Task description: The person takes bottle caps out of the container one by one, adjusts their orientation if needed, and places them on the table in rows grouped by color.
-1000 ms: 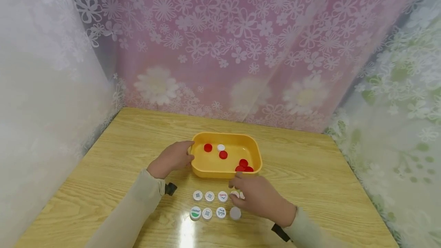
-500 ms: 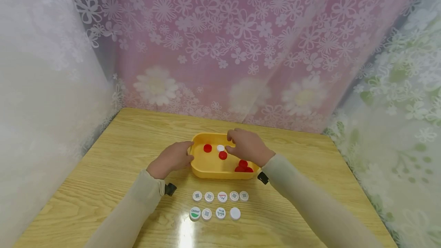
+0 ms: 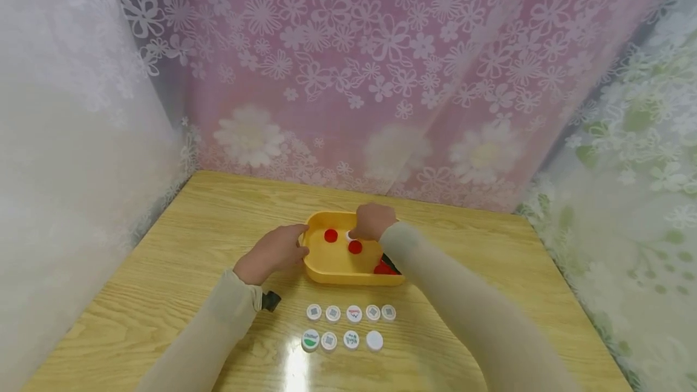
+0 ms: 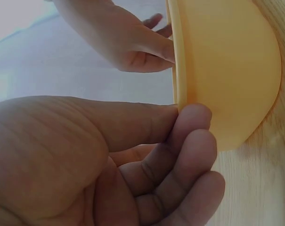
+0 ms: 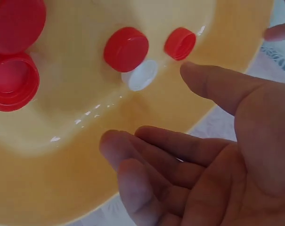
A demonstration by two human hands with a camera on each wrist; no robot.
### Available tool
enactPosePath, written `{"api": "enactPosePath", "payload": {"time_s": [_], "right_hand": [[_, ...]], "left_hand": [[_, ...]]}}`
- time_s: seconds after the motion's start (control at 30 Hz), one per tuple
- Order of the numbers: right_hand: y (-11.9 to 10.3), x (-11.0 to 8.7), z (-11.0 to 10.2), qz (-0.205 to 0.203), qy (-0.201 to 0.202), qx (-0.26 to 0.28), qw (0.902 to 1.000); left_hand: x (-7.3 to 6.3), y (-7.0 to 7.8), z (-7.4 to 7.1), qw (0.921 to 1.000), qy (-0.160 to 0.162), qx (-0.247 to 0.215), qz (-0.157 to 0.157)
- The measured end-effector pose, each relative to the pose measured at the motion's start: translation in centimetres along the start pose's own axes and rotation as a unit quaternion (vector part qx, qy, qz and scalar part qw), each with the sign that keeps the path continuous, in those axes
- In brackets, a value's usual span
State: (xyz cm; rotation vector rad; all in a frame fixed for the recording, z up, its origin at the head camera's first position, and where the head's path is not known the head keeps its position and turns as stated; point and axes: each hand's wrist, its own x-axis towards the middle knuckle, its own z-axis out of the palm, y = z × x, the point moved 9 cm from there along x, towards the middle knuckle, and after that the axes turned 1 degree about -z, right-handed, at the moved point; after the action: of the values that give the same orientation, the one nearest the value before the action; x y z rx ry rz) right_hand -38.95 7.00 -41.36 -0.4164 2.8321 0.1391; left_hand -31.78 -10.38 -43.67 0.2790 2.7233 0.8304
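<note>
A yellow plastic tub (image 3: 348, 279) stands on the table, with several red bottle caps (image 5: 126, 50) and one white bottle cap (image 5: 142, 76) inside. My left hand (image 3: 272, 251) pinches the tub's left rim between thumb and fingers, seen closely at the rim (image 4: 180, 70) in the left wrist view. My right hand (image 3: 376, 221) reaches down into the tub from above, close by the white cap. In the right wrist view its thumb and fingers (image 5: 133, 181) are spread apart with nothing between them. From the head, this hand and its sleeve cover the tub's right part.
In front of the tub, several white caps (image 3: 354, 313) lie in two rows on the wooden table (image 3: 468, 271), some with printed tops. A pink floral curtain (image 3: 348, 107) hangs behind the table, with pale curtains at both sides.
My right hand has moved from the rows of white caps, forward over the tub and down into it. My left hand has kept its hold on the rim.
</note>
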Motion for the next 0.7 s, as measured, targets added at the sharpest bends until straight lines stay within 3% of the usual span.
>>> {"api": "enactPosePath", "payload": {"time_s": [0.4,0.7], "right_hand": [[-1.4,2.5,1.3,-0.011,-0.024,-0.024,0.9994],[-2.1,3.3,2.2,-0.025,-0.006,-0.047,0.9985]], "left_hand": [[-0.1,0.2,-0.2,1.0,0.002,-0.003,0.001],[-0.1,0.2,0.0,1.0,0.006,-0.004,0.004]]}}
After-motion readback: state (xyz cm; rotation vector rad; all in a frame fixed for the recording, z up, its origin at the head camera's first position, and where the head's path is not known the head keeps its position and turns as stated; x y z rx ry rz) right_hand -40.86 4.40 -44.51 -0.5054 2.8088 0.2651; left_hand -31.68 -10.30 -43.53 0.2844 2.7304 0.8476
